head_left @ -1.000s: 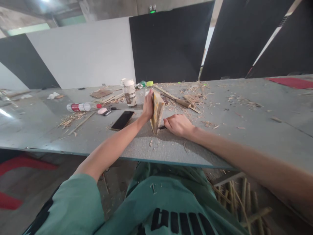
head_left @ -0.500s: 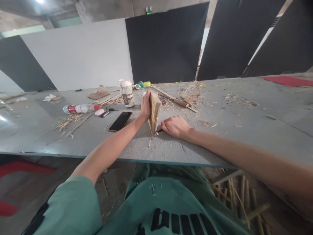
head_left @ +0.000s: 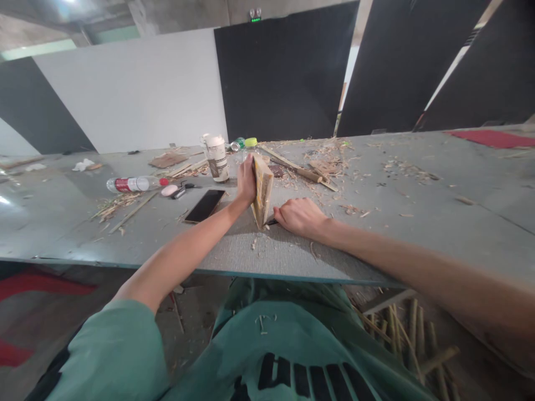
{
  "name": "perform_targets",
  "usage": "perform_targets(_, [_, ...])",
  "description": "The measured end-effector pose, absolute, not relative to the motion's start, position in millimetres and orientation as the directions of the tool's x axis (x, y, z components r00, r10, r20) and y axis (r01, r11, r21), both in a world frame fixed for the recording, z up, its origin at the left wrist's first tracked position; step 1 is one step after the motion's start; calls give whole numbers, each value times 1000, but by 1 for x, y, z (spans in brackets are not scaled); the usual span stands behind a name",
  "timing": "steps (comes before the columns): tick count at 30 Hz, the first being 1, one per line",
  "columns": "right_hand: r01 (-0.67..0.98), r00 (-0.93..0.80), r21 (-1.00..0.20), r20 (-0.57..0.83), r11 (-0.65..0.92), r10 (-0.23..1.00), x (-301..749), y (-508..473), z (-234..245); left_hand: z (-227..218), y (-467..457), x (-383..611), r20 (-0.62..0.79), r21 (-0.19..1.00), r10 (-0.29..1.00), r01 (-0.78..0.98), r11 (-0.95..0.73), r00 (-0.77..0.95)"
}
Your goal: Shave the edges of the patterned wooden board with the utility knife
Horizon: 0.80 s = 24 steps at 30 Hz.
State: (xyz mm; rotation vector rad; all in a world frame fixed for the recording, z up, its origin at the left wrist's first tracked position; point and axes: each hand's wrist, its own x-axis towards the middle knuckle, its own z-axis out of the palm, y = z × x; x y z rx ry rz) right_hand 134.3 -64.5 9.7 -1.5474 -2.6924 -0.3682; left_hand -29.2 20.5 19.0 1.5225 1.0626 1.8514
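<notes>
In the head view, my left hand (head_left: 246, 179) is closed on the left side of a pale, thick wooden board (head_left: 263, 192) with yellowish patches. The board stands tilted on its lower edge on the grey table. Most of that hand's fingers are hidden. To the right, my right hand (head_left: 301, 216) rests on the table, curled into a fist round a slim dark tool (head_left: 271, 221). Only the tool's dark end shows, pointing at the board's lower corner; its kind is unclear. Small wood chips (head_left: 254, 243) lie just in front of the board.
Left of the board are a phone (head_left: 205, 205), a plastic bottle (head_left: 137, 184) on its side and a paper cup (head_left: 217, 159). Behind it stand a green-capped bottle (head_left: 251, 142) and a bamboo piece (head_left: 308, 175) among shavings. The table's front edge (head_left: 267, 275) runs close to my body.
The board and my left hand have shifted very slightly left. My right hand stays almost in place with the dark tool.
</notes>
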Motion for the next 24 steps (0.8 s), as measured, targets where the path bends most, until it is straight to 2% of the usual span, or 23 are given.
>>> perform_targets(12, [733,-667,209,32,648,744,133,-42,16,19,30,-32,609,793,762,162,-587,-221])
perform_targets(17, [740,-669,183,97,648,737,146,-41,17,16,31,-33,577,817,780,168,-552,-243])
perform_targets(24, [817,-576,159,224,554,786,147,-52,18,13,33,-34,569,822,783,160,-546,-253])
